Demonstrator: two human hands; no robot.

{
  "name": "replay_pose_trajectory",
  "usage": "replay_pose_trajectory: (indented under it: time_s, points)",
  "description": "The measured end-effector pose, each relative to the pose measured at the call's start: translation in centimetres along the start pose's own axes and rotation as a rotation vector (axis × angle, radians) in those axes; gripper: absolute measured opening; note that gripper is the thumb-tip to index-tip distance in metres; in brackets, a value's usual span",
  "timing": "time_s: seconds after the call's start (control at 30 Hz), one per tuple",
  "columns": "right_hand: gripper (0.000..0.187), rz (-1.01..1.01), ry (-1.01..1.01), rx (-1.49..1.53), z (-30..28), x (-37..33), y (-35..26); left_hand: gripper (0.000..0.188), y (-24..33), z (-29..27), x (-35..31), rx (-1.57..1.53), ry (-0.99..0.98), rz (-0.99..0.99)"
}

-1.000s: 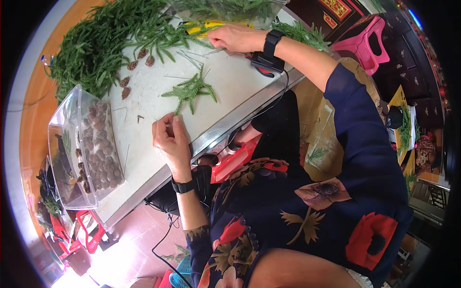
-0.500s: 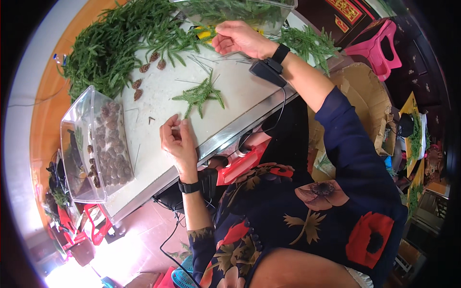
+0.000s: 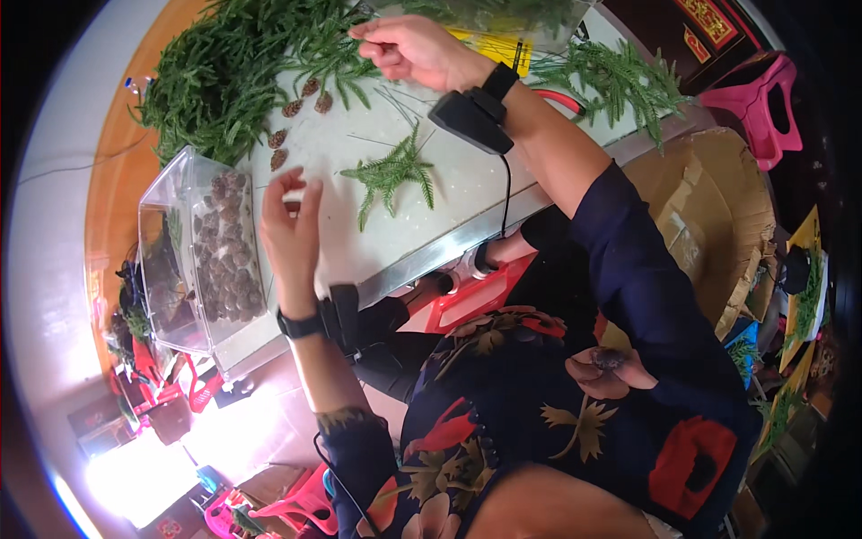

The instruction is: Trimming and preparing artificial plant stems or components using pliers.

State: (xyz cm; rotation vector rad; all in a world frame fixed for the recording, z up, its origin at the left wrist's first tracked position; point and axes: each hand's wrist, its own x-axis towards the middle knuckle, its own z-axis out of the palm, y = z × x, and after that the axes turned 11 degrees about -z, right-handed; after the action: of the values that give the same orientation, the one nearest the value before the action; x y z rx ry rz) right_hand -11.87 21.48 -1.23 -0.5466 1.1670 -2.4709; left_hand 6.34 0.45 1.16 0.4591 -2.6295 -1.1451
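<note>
- A clear plastic box (image 3: pixel 193 260) stands at the left end of the bench (image 3: pixel 467 193). It already holds a good layer of brown pine cones (image 3: pixel 226 260), so a fair share of the gathering looks done.
- A few loose cones (image 3: pixel 289 126) lie on the bench just beyond the box, at the edge of a big heap of green sprigs (image 3: pixel 224 76). These look like what is left to collect.
- One small sprig (image 3: pixel 392 172) lies alone on the bench, to the right of the box and apart from the heap.
- More sprigs (image 3: pixel 615 81) lie well to the right of the box, at the far end of the bench.
- The left hand (image 3: pixel 289 225) is raised just beside the box's right wall, palm turned inward, forearm rising from the lower edge. Its fingers (image 3: pixel 310 193) are loosely spread and curled; I cannot tell whether they hold anything small.
- The right hand (image 3: pixel 409 49) reaches far across the bench, well beyond the box, to the edge of the heap. Its fingers (image 3: pixel 373 31) are drawn together, seemingly pinching at a green sprig, though the exact grip is hard to make out.
- Both wrists carry dark bands with small black units.
</note>
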Motion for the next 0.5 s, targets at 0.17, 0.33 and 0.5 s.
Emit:
replay_pose_trajectory:
  time_s: [0.17, 0.33, 0.5]
  points:
    - [0.024, -0.136, -0.031, 0.094, 1.3, 1.7, 1.0, 0.036, 0.9, 2.6, 8.4, 0.420, 0.008, 0.226]
    - [0.032, -0.158, -0.009, -0.048, 0.9, -0.5, 0.3, 0.036, 0.8, 7.3, 12.9, 0.645, 0.087, 0.240]
    - [0.038, -0.164, -0.087, -0.073, 0.3, 0.0, 1.0, 0.035, 0.7, 6.6, 13.4, 0.610, 0.043, 0.068]
